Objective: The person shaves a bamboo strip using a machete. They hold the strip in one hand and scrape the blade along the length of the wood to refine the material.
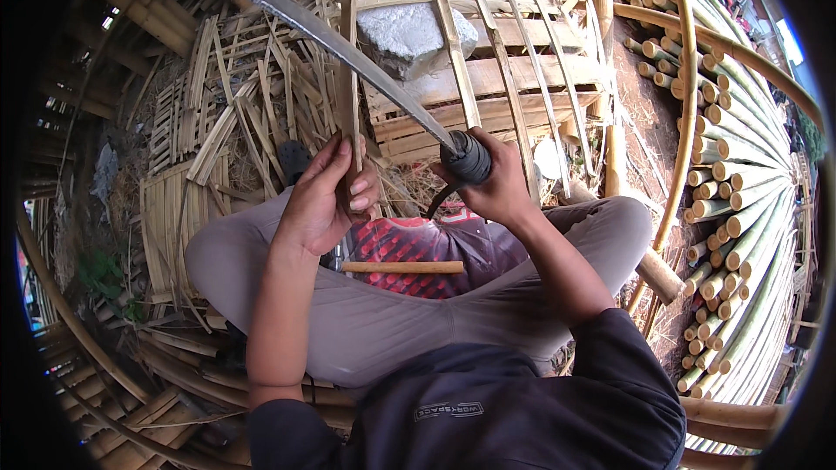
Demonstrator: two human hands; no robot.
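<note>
My left hand [320,196] is closed around a bamboo strip [347,78], which stands nearly upright and runs away from me. In my right hand [498,181] is the dark wrapped handle of a machete [383,83]. Its long, slightly curved blade slants up to the far left and crosses the strip in view; whether they touch I cannot tell. A hammer [405,267] with a wooden handle lies across my lap on a red and dark printed cloth [396,242], its head partly hidden near my left wrist.
A grey stone [405,30] rests on wooden slats [514,74] ahead, with several bamboo strips [496,52] leaning across. Loose split bamboo [252,113] covers the ground at left. Cut bamboo poles [740,183] are stacked at right, beside a curved pole [686,87].
</note>
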